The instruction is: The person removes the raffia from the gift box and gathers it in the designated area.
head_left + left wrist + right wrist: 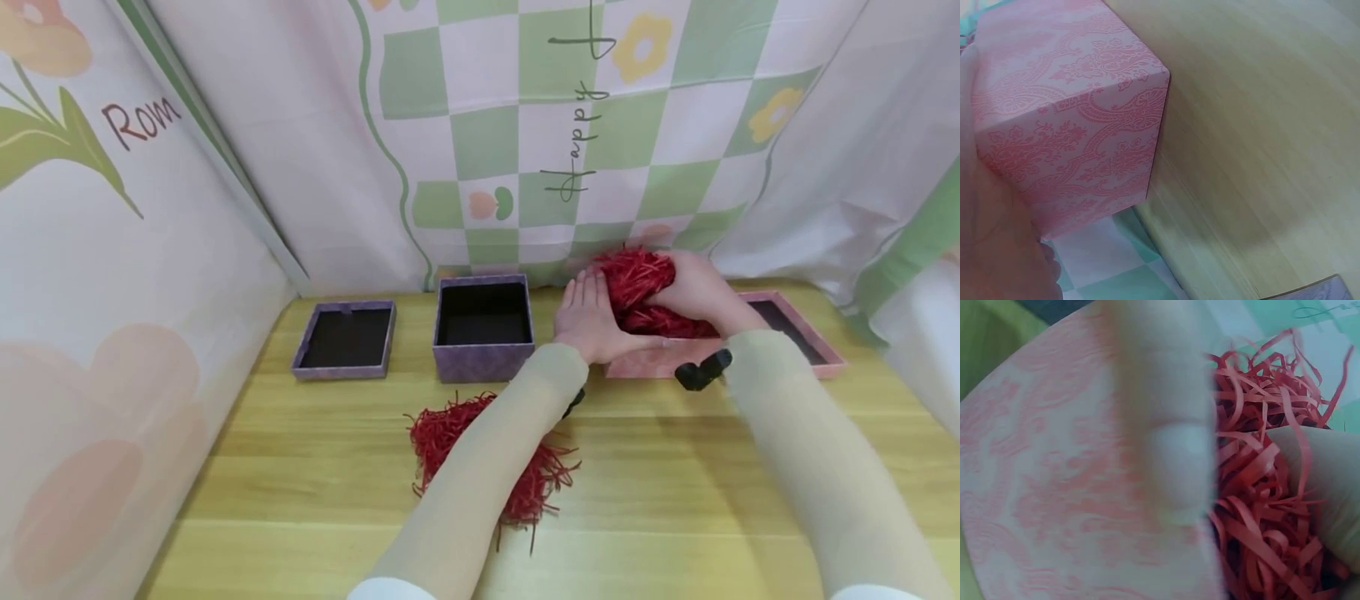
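A pink patterned box (1079,125) stands at the back right, heaped with red shredded paper (633,275). My left hand (588,321) lies along its left side, fingers straight and the thumb (1175,469) stretched across the front near the rim. My right hand (697,287) reaches in from the right and grips a clump of the shreds between thumb and fingers. Its far fingers are hidden behind the paper. In the right wrist view, part of the right hand (1329,481) is sunk among the red strips.
A purple box (483,362) with a black inside stands left of the pink one, with a purple lid (342,372) farther left. Beneath my left forearm lies another heap of red shreds (442,437). A pink lid (828,369) rests at the right, partly behind my right arm. Curtains (487,142) hang behind.
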`<state>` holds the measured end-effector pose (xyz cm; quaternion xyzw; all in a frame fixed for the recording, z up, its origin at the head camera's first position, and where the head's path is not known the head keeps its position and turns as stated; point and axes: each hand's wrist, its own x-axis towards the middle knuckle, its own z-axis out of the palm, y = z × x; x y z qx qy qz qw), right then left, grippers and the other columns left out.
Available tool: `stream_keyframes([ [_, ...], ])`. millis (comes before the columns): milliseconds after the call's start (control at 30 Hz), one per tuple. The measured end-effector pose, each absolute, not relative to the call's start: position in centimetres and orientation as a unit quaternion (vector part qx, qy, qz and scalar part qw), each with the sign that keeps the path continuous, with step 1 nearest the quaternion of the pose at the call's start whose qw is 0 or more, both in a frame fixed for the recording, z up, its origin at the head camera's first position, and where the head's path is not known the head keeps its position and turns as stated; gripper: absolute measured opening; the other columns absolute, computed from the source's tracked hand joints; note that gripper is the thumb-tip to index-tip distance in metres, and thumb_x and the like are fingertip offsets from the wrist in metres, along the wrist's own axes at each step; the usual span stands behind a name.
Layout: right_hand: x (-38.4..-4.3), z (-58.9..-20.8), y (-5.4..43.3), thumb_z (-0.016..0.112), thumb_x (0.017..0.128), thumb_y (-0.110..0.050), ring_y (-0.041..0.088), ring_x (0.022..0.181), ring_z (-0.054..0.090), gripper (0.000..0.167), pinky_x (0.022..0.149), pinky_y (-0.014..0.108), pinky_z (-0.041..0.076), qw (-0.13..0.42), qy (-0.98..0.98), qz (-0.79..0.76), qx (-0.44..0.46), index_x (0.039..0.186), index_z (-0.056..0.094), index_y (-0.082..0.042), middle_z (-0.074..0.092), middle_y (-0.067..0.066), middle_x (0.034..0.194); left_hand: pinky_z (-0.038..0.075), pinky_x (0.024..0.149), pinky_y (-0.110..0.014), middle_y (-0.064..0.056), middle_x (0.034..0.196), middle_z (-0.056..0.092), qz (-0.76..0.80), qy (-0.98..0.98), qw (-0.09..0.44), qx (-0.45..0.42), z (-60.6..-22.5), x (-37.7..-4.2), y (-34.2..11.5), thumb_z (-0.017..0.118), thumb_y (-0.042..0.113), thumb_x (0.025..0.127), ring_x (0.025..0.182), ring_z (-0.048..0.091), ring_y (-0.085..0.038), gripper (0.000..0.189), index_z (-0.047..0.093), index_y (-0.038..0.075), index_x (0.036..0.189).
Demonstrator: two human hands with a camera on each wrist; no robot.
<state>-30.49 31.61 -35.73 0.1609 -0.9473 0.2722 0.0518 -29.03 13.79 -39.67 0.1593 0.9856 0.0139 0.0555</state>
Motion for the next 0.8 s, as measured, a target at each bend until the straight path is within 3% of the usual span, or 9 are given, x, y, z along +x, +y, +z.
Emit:
stream_keyframes([
  [133, -29.8, -34.1, 32.0, 0.084, 0.083, -0.016, 0.045, 0.109, 0.06, 0.048, 0.096, 0.061, 0.044, 0.054, -0.946, 0.286, 0.143, 0.124, 0.065, -0.001, 0.065, 0.028, 0.12, -0.008, 0.12, -0.028, 0.002, 0.17, -0.01, 0.012, 0.986, 0.054, 0.158, -39.6, -28.8, 13.8, 0.03, 0.104, 0.065, 0.153, -0.008, -0.014, 0.138, -0.014, 0.016, 0.162],
  [400, -28.3, -30.9, 32.3, 0.083, 0.082, -0.01, 0.048, 0.119, 0.054, 0.066, 0.103, 0.064, 0.039, 0.092, -0.937, 0.303, 0.15, 0.141, 0.056, -0.001, 0.059, 0.03, 0.131, -0.009, 0.12, -0.028, 0.002, 0.169, -0.013, 0.01, 0.986, 0.062, 0.154, -39.4, -28.5, 13.6, 0.03, 0.105, 0.063, 0.153, -0.01, -0.014, 0.14, -0.018, 0.016, 0.161],
  [700, -24.3, -27.4, 32.3, 0.083, 0.081, -0.01, 0.049, 0.118, 0.053, 0.061, 0.105, 0.066, 0.036, 0.14, -0.929, 0.307, 0.154, 0.137, 0.06, -0.001, 0.061, 0.029, 0.128, -0.009, 0.119, -0.026, 0.002, 0.17, -0.009, 0.038, 0.984, 0.072, 0.16, -39.5, -29.0, 13.7, 0.036, 0.104, 0.063, 0.153, -0.011, -0.013, 0.141, -0.013, 0.017, 0.162],
  [800, -22.7, -27.0, 32.5, 0.084, 0.078, -0.007, 0.043, 0.116, 0.054, 0.057, 0.106, 0.066, 0.035, 0.15, -0.925, 0.31, 0.158, 0.131, 0.063, -0.001, 0.062, 0.028, 0.125, -0.007, 0.12, -0.027, 0.001, 0.17, -0.008, 0.04, 0.984, 0.067, 0.162, -39.5, -29.0, 13.7, 0.036, 0.105, 0.062, 0.153, -0.009, -0.014, 0.142, -0.012, 0.016, 0.163],
])
